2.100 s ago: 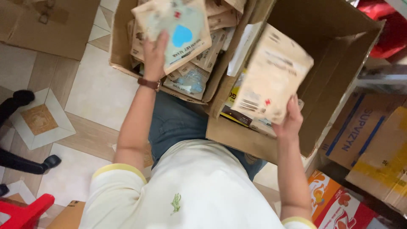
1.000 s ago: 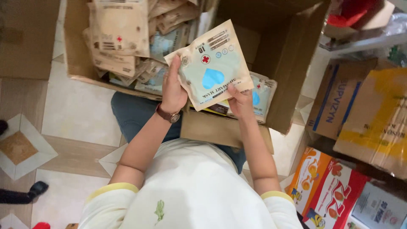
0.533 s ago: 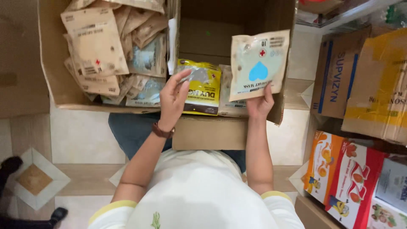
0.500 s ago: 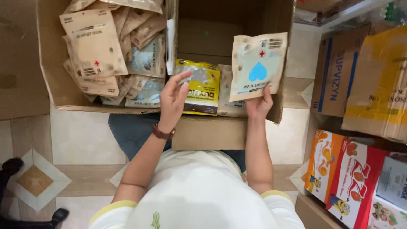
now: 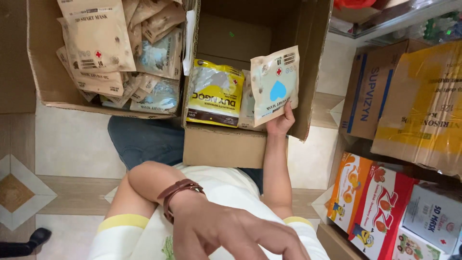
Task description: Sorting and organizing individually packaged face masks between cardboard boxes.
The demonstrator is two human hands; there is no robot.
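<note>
My right hand (image 5: 280, 123) pinches a beige pouch (image 5: 274, 84) by its bottom edge, thumb on the front, fingers behind, closed on it. Pouch is upright, blue heart shape and small red cross on its face, held over the open right box (image 5: 315, 72), in front of that box's right wall. Just left of it, inside the same box, a yellow pouch (image 5: 215, 94) lies flat, and another pale pouch (image 5: 246, 108) lies between the yellow one and the one I hold, mostly hidden. My left hand (image 5: 231, 233) is pulled back close to the camera, low in the frame, fingers spread and loosely curled, holding nothing; brown watch strap (image 5: 175, 192) on that wrist. Left arm is bent across my white shirt (image 5: 226, 180), yellow sleeve trim (image 5: 122, 222) showing. Left box (image 5: 43, 72) sits beside the right one, touching it, full of beige pouches (image 5: 96, 38) piled loosely, some with clear windows showing blue. Both boxes rest against my jeans (image 5: 144, 142) on a tiled floor (image 5: 72, 144). To the right, well apart from my hands, brown cartons (image 5: 414, 96) are stacked, and below them orange and red printed boxes (image 5: 375, 202). A dark shoe (image 5: 26, 240) shows at bottom left.
</note>
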